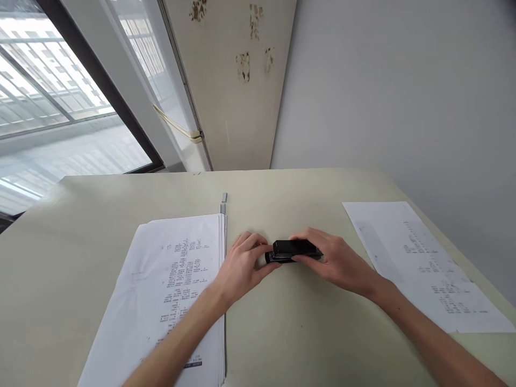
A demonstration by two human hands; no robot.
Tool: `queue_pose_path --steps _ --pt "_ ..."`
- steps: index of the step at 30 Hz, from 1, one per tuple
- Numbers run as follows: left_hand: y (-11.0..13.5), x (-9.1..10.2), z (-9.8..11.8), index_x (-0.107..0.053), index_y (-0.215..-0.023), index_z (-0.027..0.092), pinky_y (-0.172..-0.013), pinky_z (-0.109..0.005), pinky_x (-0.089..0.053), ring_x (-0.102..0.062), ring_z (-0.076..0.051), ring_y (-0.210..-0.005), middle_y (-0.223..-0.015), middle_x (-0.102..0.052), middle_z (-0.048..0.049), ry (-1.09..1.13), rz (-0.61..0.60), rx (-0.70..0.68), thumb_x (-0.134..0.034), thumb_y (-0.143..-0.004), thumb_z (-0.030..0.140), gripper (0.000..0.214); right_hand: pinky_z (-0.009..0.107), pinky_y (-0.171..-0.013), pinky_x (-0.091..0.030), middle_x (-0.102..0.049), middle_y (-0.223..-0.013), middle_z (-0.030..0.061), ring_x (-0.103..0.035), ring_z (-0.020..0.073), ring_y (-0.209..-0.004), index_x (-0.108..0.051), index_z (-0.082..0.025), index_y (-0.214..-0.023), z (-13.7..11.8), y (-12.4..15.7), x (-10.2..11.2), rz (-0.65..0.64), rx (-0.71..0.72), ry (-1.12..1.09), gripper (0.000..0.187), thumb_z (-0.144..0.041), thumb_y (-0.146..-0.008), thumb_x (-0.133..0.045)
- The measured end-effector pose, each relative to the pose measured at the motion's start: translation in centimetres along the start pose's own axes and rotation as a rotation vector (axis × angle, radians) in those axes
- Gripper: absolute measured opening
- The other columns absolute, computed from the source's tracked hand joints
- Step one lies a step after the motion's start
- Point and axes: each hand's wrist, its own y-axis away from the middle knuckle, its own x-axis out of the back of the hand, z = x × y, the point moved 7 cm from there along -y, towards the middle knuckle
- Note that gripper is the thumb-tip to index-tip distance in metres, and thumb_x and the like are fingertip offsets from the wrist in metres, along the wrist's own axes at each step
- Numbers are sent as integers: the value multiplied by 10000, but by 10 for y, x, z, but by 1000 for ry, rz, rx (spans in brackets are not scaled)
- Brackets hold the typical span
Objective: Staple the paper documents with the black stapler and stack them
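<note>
A black stapler (pixel 296 248) lies crosswise just in front of me, low over the table. My left hand (pixel 245 259) pinches its left end between thumb and fingers. On the other end, my right hand (pixel 328 257) is closed, with the thumb along the near side and the fingers over the top and far side. Part of the stapler is hidden behind my fingers. Two small grey strips that look like staples (pixel 224 197) lie beyond my left hand, by the top corner of a stack of printed paper (pixel 149 269). My left forearm crosses over that stack.
A single printed sheet (pixel 403 258) lies at the right edge of the pale table (pixel 282 344). Behind the table are a stained panel (pixel 237 107) and a grey wall (pixel 382 80). A window (pixel 52 80) with railings outside is at the left.
</note>
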Motion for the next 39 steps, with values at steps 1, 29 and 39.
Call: queue_pose_path --steps 1,29,39 --pt "0 0 0 -766 -1123 229 -910 -448 -567 -619 -242 -1013 -1089 -706 -60 2 1 3 -794 -963 356 206 377 -818 -586 -768 -1159 39 -733 234 -996 -643 -297 -1244 -1 -2 -1 -8 -4 6 207 -291 -1038 -643" --pt "1 0 -2 -774 -1081 233 -892 -412 -534 -635 -227 -942 -993 -717 -33 38 13 56 -822 -940 388 215 382 -811 -602 -771 -1091 43 -745 249 -959 -623 -308 -1195 -11 -11 -22 -13 23 -2 139 -323 -1058 -607" --pt "1 4 0 -781 -1038 231 -820 -384 -547 -692 -206 -867 -1010 -800 -23 16 41 12 -673 -1051 389 192 382 -837 -587 -737 -1136 46 -725 246 -971 -632 -323 -1261 -5 -5 -20 -66 49 -50 182 -317 -1085 -583"
